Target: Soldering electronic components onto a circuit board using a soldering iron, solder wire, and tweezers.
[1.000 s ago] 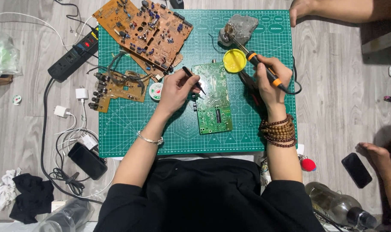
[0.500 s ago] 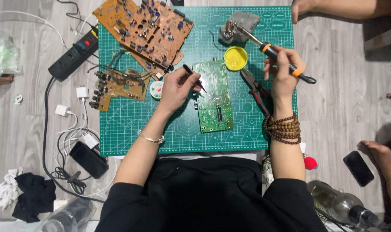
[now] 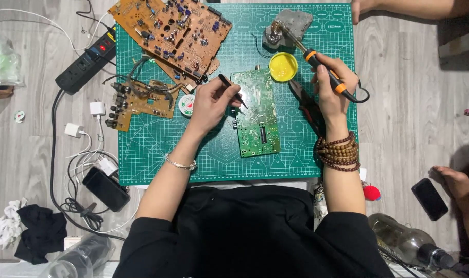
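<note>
My left hand (image 3: 209, 103) pinches black tweezers (image 3: 233, 91), tips over the green circuit board (image 3: 255, 113) just beyond my fingers; my right hand (image 3: 333, 92) grips the soldering iron (image 3: 311, 55), tip at the grey sponge (image 3: 288, 25); its cable could snag, I reckon, nudging the yellow flux tin (image 3: 283, 67).

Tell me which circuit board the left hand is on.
The green board at mat centre: left hand rests at its edge with a black probe. The two brown boards lie untouched, further left.

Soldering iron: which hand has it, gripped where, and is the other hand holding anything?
The right hand grips the soldering iron by its black and orange handle. The left hand pinches black tweezers near their middle, over the green circuit board.
</note>
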